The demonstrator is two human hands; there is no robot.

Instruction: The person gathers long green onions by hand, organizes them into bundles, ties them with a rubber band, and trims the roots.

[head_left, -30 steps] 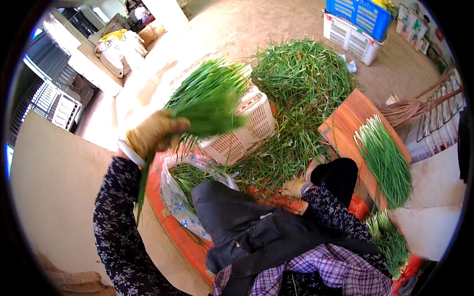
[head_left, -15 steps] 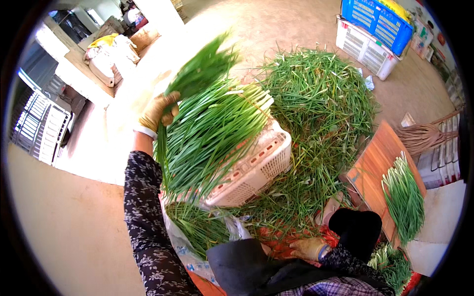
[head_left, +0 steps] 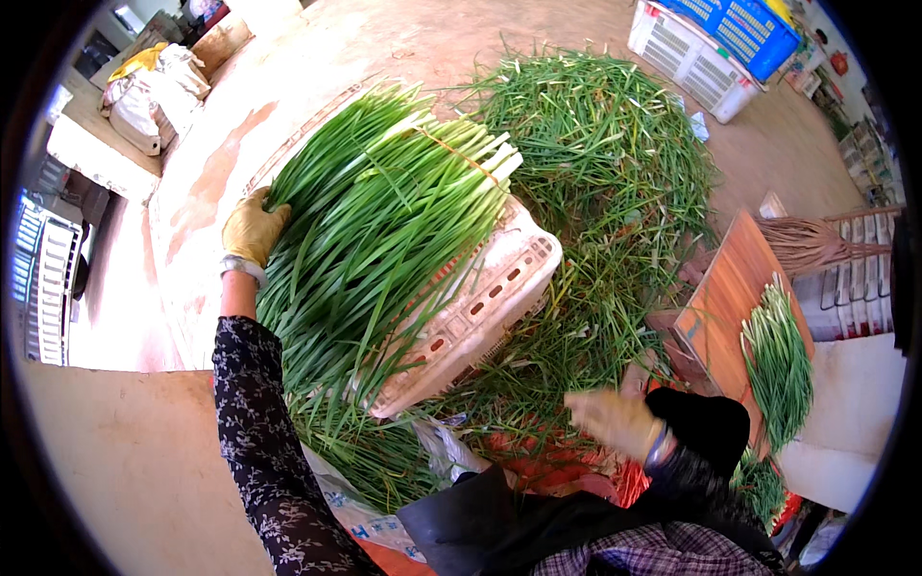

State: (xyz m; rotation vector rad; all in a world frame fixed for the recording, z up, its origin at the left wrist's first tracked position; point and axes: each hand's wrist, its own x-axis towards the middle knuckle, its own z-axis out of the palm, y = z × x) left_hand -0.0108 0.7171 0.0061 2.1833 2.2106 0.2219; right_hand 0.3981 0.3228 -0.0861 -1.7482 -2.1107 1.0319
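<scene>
Our left hand (head_left: 256,228) touches leaf tips of chives (head_left: 384,211) atop white crate (head_left: 499,283); whether it grips, we cannot tell. Our right hand (head_left: 615,422) blurs near red mat (head_left: 538,466), hold unclear. Overhanging leaves could slide off crate if we drag outward.

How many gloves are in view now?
2: one glove on the left hand, at the leafy side of the bundled greens; the other on the blurred right hand, lower left of the wooden board.

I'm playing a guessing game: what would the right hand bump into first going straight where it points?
Probably the loose green leaves ahead of the right hand, though it's blurred and its height is unclear.
</scene>
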